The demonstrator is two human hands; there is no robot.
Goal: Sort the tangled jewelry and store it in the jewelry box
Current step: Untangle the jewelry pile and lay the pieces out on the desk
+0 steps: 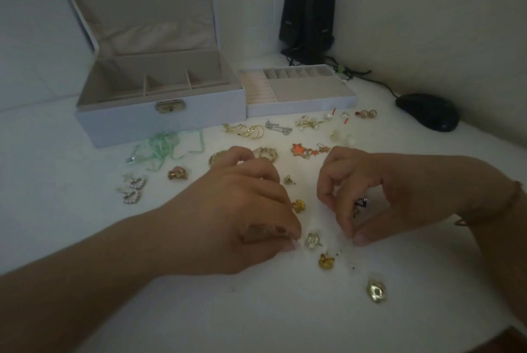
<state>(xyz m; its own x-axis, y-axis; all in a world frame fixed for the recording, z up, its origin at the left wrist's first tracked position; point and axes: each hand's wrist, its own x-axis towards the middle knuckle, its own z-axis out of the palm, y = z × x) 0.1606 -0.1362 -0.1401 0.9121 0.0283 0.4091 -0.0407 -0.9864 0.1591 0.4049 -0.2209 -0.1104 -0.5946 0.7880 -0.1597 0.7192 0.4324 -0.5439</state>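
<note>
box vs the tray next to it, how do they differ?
The box is taller, with deep walls; the tray is shallow. The box has a hinged lid standing open and a gold latch on its front; the tray has neither. The box shows a few large compartments; the tray has ring rolls, a row of small slots and one wide section. Both are white outside, beige-lined, and look empty, side by side on the table.

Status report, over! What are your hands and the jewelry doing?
Both hands low over scattered earrings, fingers curled, grip unclear. Jewelry box open, compartments bare. Nothing blocking.
</note>
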